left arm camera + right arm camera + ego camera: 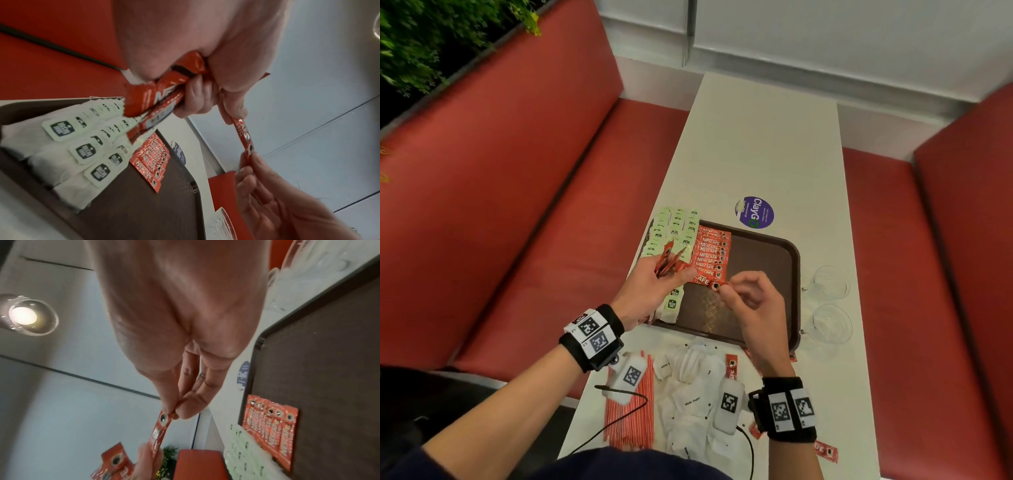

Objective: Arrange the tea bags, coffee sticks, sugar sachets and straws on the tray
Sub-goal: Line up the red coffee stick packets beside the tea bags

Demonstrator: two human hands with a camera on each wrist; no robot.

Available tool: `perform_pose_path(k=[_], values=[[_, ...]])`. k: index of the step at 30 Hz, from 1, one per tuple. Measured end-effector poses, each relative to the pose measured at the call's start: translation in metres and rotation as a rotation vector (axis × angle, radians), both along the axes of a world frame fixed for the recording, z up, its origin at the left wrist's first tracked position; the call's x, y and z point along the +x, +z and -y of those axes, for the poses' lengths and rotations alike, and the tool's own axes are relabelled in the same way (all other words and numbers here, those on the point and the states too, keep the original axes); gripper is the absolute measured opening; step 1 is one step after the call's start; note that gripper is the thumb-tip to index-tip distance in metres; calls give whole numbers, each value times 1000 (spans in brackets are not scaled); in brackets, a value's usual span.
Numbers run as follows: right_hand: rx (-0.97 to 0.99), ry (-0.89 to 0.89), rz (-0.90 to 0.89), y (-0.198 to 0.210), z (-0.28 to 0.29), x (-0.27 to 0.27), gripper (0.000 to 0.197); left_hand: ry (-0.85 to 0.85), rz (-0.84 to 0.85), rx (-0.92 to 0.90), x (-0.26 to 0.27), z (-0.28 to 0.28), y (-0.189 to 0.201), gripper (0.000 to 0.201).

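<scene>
A brown tray (pixel 767 260) holds rows of green-tagged tea bags (pixel 674 229) along its left side and a row of red coffee sticks (pixel 714 251) beside them. My left hand (pixel 657 284) grips a bunch of coffee sticks (pixel 162 99) above the tray's left part, and its thumb and finger also hold one end of a single coffee stick (pixel 243 136). My right hand (pixel 748 298) pinches the other end of that stick (pixel 162 420) between thumb and fingertips. Sugar sachets (pixel 693 401) and red striped straws (pixel 631 418) lie on the table near me.
Two clear glasses (pixel 828 318) stand right of the tray. A round purple sticker (pixel 754 212) is on the white table (pixel 763 147) beyond it. Loose coffee sticks (pixel 825 450) lie at the near right. Red bench seats (pixel 551 240) flank the table.
</scene>
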State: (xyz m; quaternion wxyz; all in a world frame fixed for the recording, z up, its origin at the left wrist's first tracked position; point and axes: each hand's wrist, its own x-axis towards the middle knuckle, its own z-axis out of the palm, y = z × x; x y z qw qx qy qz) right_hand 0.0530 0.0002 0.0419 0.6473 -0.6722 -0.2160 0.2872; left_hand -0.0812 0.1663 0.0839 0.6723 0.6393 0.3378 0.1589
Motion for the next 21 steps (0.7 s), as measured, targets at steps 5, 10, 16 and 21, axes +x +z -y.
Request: perform_pose_path(k=[5, 10, 16, 21], values=[[-73, 113, -47, -19, 0, 5, 15, -45, -72, 53, -4, -4, -26, 12], [-285, 34, 134, -56, -6, 35, 15, 74, -179, -51, -3, -13, -45, 43], [-601, 38, 365, -112, -29, 63, 10, 92, -274, -262, -10, -22, -54, 32], [-659, 38, 376, -132, -47, 64, 6, 43, -336, -202, -6, -19, -60, 15]])
